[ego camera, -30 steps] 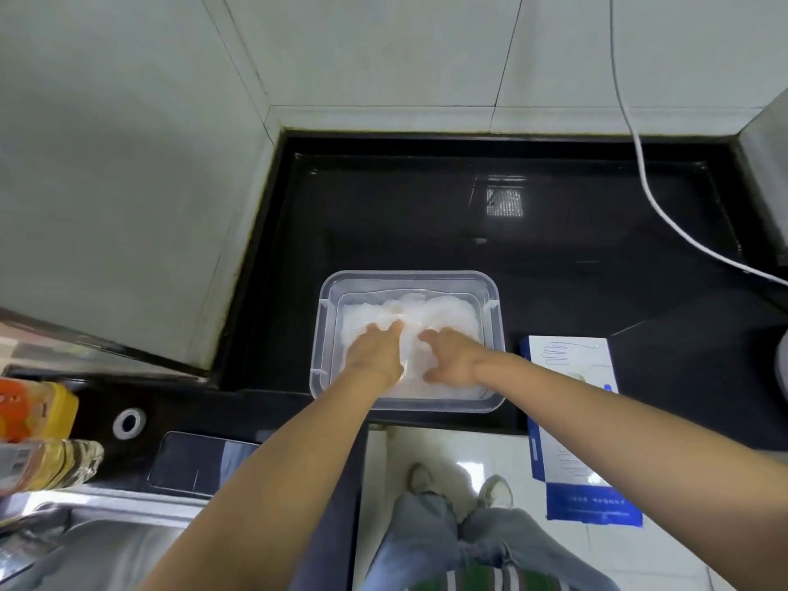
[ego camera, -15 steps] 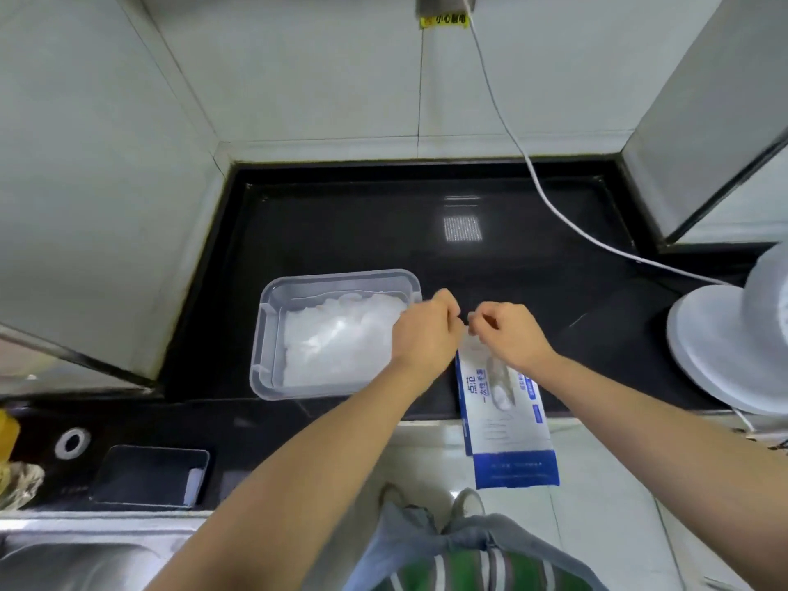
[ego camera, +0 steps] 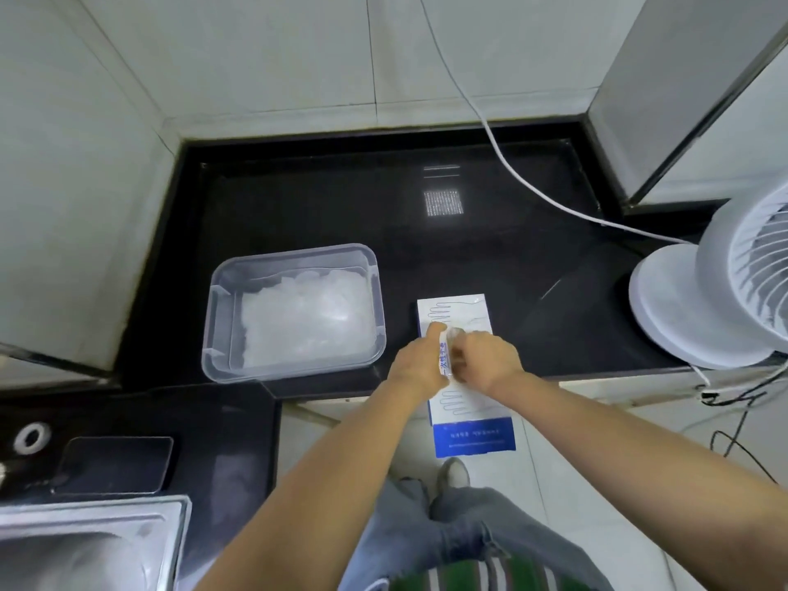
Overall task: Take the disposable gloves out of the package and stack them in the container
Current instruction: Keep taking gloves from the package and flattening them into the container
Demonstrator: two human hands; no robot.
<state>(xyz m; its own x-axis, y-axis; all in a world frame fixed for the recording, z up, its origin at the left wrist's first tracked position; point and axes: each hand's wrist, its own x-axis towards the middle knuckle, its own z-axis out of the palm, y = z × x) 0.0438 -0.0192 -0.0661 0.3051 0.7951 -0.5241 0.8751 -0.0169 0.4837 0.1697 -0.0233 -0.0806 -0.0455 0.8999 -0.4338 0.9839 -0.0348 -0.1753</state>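
Black worktop [ego camera: 469, 258], front edge: pkg [ego camera: 464, 309] overhangs it; left hand [ego camera: 420, 364] grips pkg, right hand [ego camera: 488, 360] pinches clear glove [ego camera: 457, 334] at its slot. Container [ego camera: 217, 317] w/ stacked gloves [ego camera: 302, 317] nearer left edge.

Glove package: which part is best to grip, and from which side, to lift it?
Probably the blue near end, from the person's side. The glove package lies flat on the black countertop, but that end overhangs the edge, so fingers can slip under it, thumb on top.
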